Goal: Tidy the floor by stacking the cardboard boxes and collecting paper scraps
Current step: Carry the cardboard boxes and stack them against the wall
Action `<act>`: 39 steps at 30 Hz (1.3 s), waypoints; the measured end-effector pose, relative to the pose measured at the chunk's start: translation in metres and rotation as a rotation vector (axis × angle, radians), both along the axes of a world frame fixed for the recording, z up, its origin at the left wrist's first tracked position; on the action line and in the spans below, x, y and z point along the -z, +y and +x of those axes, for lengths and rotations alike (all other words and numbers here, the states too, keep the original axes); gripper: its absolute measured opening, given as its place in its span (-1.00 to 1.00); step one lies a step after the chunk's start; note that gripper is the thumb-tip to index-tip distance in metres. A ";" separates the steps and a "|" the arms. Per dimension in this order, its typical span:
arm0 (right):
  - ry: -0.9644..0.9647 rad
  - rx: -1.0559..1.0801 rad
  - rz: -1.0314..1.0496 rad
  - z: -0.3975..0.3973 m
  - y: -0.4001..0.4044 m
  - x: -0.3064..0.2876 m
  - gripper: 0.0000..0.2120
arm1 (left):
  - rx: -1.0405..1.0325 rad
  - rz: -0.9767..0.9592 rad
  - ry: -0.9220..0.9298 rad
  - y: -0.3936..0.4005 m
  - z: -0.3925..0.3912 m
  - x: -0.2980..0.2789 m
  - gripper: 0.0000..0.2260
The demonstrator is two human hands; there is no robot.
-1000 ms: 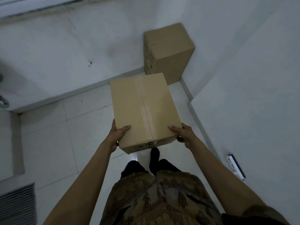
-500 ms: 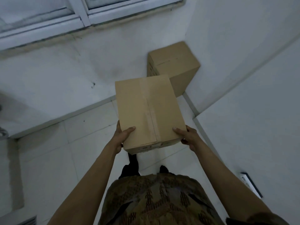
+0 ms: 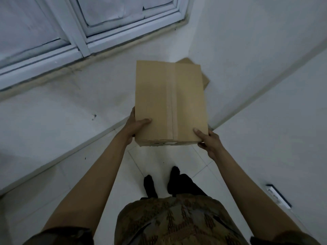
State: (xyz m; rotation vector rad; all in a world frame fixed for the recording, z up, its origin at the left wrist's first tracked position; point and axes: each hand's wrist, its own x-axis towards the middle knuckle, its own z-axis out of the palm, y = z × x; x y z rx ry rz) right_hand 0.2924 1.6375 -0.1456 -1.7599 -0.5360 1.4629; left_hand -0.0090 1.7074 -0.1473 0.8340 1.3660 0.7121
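Left hand: left hand [image 3: 137, 123] grips the near left corner of a taped cardboard box [image 3: 169, 101], thumb laid flat on the lid and the other fingers hidden under the side.
Right hand: right hand [image 3: 208, 141] clasps the near right corner of the same box, thumb on top and the rest curled beneath.
Carried box: held level in the air in front of the person, a strip of tape running down the middle of its lid, pointed toward the corner of the room.
Second box: another cardboard box [image 3: 203, 75] sits on the floor in the corner where two white walls meet; only its far right edge shows past the carried one, which covers most of it from this view.
Room: pale tiled floor [image 3: 159, 156], a window frame [image 3: 79, 43] high on the left wall, a small dark-edged fitting [image 3: 278, 196] low on the right wall, the person's dark feet below the box.
Task progress: stacking looks to be under way but not finished. The carried box is off the floor and appears lined up over the corner box, yet whether it touches it cannot be told. No paper scraps are visible, so that part seems yet to come.
Change from half a second ago: the corner box, then plainly visible beyond the carried box, is now almost hidden behind it. The person has stepped closer to the corner, and the window takes up more of the view. Both hands keep the same corner grip.
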 end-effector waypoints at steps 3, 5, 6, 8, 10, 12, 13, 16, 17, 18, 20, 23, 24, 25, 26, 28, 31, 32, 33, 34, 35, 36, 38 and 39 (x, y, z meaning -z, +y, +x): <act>0.019 0.052 0.034 0.001 0.015 -0.004 -0.60 | 0.049 0.035 -0.009 0.031 0.004 -0.006 -0.16; 0.028 0.092 0.041 0.003 0.026 -0.002 -0.53 | 0.094 0.038 -0.022 0.051 0.008 -0.009 -0.13; 0.030 0.108 0.044 0.004 0.031 0.000 -0.51 | 0.105 0.043 -0.024 0.059 0.010 -0.011 -0.13; 0.030 0.150 0.045 0.007 0.042 0.005 -0.48 | 0.117 0.055 -0.025 0.078 0.018 -0.012 -0.18; 0.034 0.186 0.054 0.010 0.053 0.009 -0.47 | 0.135 0.056 -0.026 0.096 0.024 -0.013 -0.20; 0.038 0.207 0.052 0.013 0.071 0.016 -0.54 | 0.138 0.052 -0.009 0.120 0.033 -0.009 -0.19; 0.032 0.194 0.048 0.012 0.080 0.019 -0.61 | 0.129 0.037 -0.007 0.129 0.036 -0.009 -0.19; -0.033 0.120 -0.050 0.007 0.115 0.037 -0.67 | 0.108 -0.109 0.020 0.155 0.051 -0.008 -0.33; -0.045 0.111 -0.096 0.004 0.124 0.044 -0.58 | 0.099 -0.187 0.008 0.158 0.053 -0.004 -0.34; -0.054 0.115 -0.138 0.003 0.132 0.051 -0.48 | 0.091 -0.244 -0.002 0.161 0.052 0.003 -0.30; -0.089 0.127 -0.184 0.006 0.154 0.062 -0.37 | 0.053 -0.253 -0.003 0.178 0.051 0.016 -0.25; -0.089 0.088 -0.182 0.015 0.179 0.065 -0.34 | -0.010 -0.212 0.028 0.204 0.050 0.020 -0.26; -0.077 0.060 -0.181 0.016 0.183 0.064 -0.33 | -0.020 -0.198 0.043 0.209 0.050 0.019 -0.27; -0.054 0.040 -0.187 0.019 0.193 0.064 -0.33 | -0.030 -0.187 0.057 0.222 0.051 0.019 -0.27; -0.032 0.020 -0.189 0.022 0.204 0.063 -0.35 | -0.041 -0.176 0.065 0.234 0.053 0.018 -0.27; 0.021 -0.038 -0.206 0.024 0.222 0.058 -0.42 | -0.073 -0.163 0.071 0.255 0.050 0.021 -0.25; 0.098 -0.102 -0.255 0.025 0.247 0.056 -0.48 | -0.104 -0.157 0.079 0.285 0.047 0.029 -0.22; 0.106 -0.116 -0.260 0.023 0.253 0.056 -0.48 | -0.120 -0.165 0.086 0.292 0.049 0.029 -0.21; 0.113 -0.120 -0.259 0.022 0.260 0.056 -0.49 | -0.142 -0.174 0.094 0.300 0.052 0.029 -0.23; 0.120 -0.115 -0.256 0.021 0.268 0.056 -0.51 | -0.159 -0.176 0.107 0.308 0.055 0.029 -0.32; 0.131 -0.101 -0.251 0.020 0.275 0.056 -0.52 | -0.167 -0.185 0.121 0.315 0.059 0.029 -0.45; 0.143 -0.084 -0.243 0.019 0.283 0.056 -0.53 | -0.159 -0.189 0.118 0.323 0.064 0.030 -0.56; 0.165 -0.039 -0.237 0.017 0.296 0.056 -0.55 | -0.132 -0.206 0.100 0.333 0.071 0.030 -0.67; 0.175 -0.017 -0.240 0.016 0.304 0.056 -0.55 | -0.119 -0.212 0.093 0.339 0.075 0.028 -0.72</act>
